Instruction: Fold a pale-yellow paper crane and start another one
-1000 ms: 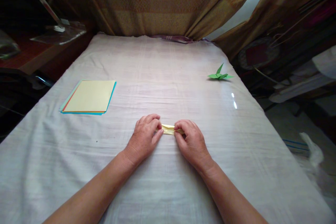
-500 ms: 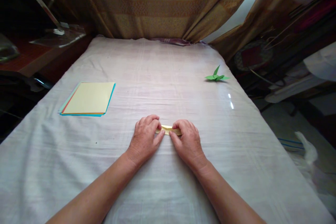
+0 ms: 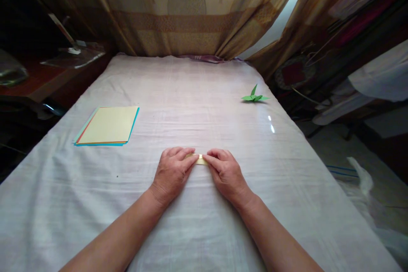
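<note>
While both hands press on the small yellow folded paper (image 3: 199, 160), it lies flat on the white sheet (image 3: 191, 102) that covers the table, close to the person and in the middle of the view. The left hand (image 3: 172, 172) has its fingers curled down on the left end of the paper, and the right hand (image 3: 225, 172) does the same on the right end; the fingertips of the two hands almost meet, so only a short piece of yellow shows between them. The fingers are closed on the paper and hold it against the sheet, not lifted from it.

To do this step well, I think the edges should be lined up exactly before any pressure is given, because the strip is narrow and a small slip will show. One hand should keep the paper fixed while the other runs along the crease, from the middle to the end. The cloth under it is soft and has wrinkles, so a firm and slow press is better than a quick one.

Now the count. There are two hands, both of the same person. There is one yellow folded paper under them. There is one stack of coloured paper (image 3: 107, 126) far to the left, with a pale yellow sheet on top; how many sheets it has I cannot tell. There is one green folded paper figure (image 3: 254, 97) far to the right, near the edge.
</note>
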Action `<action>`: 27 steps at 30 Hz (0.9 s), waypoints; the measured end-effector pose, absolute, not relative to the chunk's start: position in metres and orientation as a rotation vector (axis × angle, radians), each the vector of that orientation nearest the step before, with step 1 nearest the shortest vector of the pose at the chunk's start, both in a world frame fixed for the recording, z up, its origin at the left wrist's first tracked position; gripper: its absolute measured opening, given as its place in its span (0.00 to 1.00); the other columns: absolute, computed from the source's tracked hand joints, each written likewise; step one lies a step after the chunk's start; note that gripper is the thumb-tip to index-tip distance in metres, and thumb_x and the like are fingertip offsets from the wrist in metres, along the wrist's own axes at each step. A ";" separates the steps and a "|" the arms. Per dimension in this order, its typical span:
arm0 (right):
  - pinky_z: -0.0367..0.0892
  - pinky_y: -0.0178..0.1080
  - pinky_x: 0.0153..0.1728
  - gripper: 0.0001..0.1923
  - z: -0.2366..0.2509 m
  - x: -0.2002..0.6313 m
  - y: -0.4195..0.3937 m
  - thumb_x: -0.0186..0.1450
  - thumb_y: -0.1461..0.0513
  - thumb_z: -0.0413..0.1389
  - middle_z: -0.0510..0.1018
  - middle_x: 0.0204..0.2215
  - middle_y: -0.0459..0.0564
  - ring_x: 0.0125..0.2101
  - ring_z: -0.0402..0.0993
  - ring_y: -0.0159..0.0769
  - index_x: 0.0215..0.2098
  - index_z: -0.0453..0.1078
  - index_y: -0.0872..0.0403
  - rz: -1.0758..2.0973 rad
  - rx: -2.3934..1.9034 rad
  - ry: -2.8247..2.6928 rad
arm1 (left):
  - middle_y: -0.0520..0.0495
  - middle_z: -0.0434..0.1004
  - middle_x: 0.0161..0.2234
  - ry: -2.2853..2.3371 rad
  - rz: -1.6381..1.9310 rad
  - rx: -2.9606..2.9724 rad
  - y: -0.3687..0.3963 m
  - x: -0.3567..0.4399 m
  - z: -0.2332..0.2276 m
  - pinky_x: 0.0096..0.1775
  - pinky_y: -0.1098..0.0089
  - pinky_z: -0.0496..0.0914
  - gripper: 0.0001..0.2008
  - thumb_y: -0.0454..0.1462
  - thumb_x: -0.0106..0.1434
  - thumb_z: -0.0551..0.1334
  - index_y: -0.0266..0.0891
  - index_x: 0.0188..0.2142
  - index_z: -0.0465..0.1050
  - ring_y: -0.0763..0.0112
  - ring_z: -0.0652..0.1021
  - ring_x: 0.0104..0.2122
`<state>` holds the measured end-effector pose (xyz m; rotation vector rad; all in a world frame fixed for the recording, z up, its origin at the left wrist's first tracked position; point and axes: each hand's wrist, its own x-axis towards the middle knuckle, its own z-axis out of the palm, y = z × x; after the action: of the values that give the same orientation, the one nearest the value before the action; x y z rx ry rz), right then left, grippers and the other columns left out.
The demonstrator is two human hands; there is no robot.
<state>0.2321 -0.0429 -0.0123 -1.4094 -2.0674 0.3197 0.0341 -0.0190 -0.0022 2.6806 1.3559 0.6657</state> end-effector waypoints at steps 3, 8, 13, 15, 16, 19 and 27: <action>0.67 0.43 0.46 0.16 -0.008 0.231 -0.046 0.68 0.66 0.51 0.76 0.44 0.54 0.44 0.69 0.41 0.50 0.74 0.50 0.200 -1.466 -2.187 | 0.47 0.79 0.48 1.266 0.616 2.854 -0.019 0.031 0.000 0.49 0.57 0.65 0.12 0.36 0.68 0.58 0.45 0.49 0.76 0.58 0.74 0.48; 0.66 0.43 0.46 0.13 -0.001 0.229 -0.046 0.67 0.62 0.55 0.76 0.44 0.54 0.44 0.69 0.42 0.49 0.74 0.51 0.118 -1.525 -2.262 | 0.47 0.80 0.46 1.144 0.553 2.981 -0.014 0.030 0.009 0.48 0.59 0.64 0.10 0.36 0.69 0.59 0.42 0.48 0.75 0.61 0.76 0.46; 0.65 0.41 0.47 0.09 0.002 0.230 -0.041 0.67 0.62 0.56 0.77 0.41 0.51 0.42 0.70 0.40 0.43 0.77 0.50 0.170 -1.519 -2.243 | 0.48 0.81 0.35 1.047 0.338 3.034 -0.002 0.036 0.024 0.43 0.62 0.63 0.07 0.35 0.68 0.59 0.40 0.37 0.76 0.65 0.77 0.36; 0.65 0.41 0.47 0.09 0.002 0.230 -0.040 0.67 0.61 0.55 0.78 0.41 0.51 0.42 0.70 0.39 0.42 0.77 0.49 0.185 -1.512 -2.241 | 0.48 0.81 0.33 1.018 0.254 3.054 0.001 0.038 0.027 0.41 0.62 0.63 0.07 0.34 0.68 0.59 0.38 0.34 0.75 0.65 0.77 0.34; 0.65 0.41 0.48 0.09 0.003 0.230 -0.040 0.68 0.61 0.54 0.78 0.41 0.50 0.43 0.70 0.39 0.42 0.77 0.49 0.189 -1.510 -2.236 | 0.48 0.80 0.32 1.009 0.238 3.061 0.002 0.038 0.027 0.40 0.62 0.62 0.07 0.34 0.67 0.60 0.38 0.33 0.75 0.65 0.77 0.34; 0.64 0.40 0.48 0.10 0.002 0.230 -0.041 0.68 0.61 0.53 0.78 0.41 0.51 0.42 0.70 0.38 0.42 0.77 0.49 0.193 -1.504 -2.218 | 0.48 0.80 0.32 1.012 0.255 3.068 0.001 0.038 0.025 0.39 0.62 0.61 0.07 0.33 0.67 0.59 0.39 0.33 0.75 0.65 0.76 0.33; 0.64 0.41 0.48 0.10 -0.004 0.236 -0.041 0.67 0.60 0.55 0.79 0.42 0.50 0.43 0.71 0.39 0.44 0.77 0.50 0.140 -1.527 -2.147 | 0.44 0.78 0.32 1.118 0.282 3.090 -0.010 0.045 0.017 0.37 0.63 0.62 0.07 0.31 0.67 0.57 0.36 0.34 0.72 0.63 0.75 0.32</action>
<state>0.2358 -0.0412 -0.0036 -1.5272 -2.1469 0.1403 0.0449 -0.0101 0.0170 3.0899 1.1184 0.2824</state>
